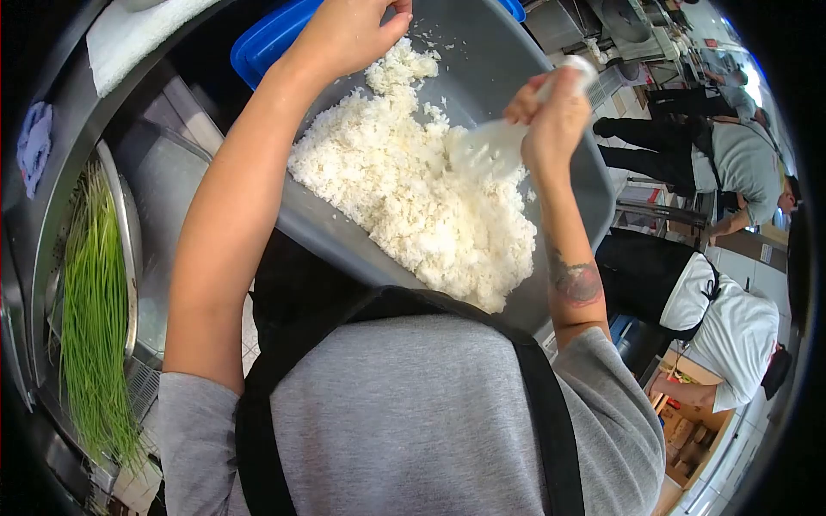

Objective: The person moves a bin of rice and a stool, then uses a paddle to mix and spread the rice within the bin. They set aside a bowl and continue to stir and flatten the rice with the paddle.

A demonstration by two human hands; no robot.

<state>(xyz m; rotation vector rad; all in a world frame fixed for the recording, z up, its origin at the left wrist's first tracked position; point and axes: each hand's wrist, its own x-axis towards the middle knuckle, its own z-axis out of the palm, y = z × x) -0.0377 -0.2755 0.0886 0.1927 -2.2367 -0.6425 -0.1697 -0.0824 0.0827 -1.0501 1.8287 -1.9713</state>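
Note:
A large heap of cooked white rice (387,172) lies in a grey plastic tub (323,225) in front of me. My right hand (555,116) is wrapped round the white handle of a rice paddle (486,150). The paddle's pale, dotted blade is against the right part of the heap and slightly blurred. At the far end of the tub, my left hand (366,34) is above a small clump of rice, its fingers curled in. The frame's top edge cuts off part of that hand, so anything in its fingers is hidden.
A blue plastic container (258,47) sits beside the tub. On the left, long green stalks (96,318) lie in a metal bowl (129,249), near a white towel (142,39) and a bluish cloth (34,146). Co-workers (731,305) stand at the right, one by an open cardboard box (701,430).

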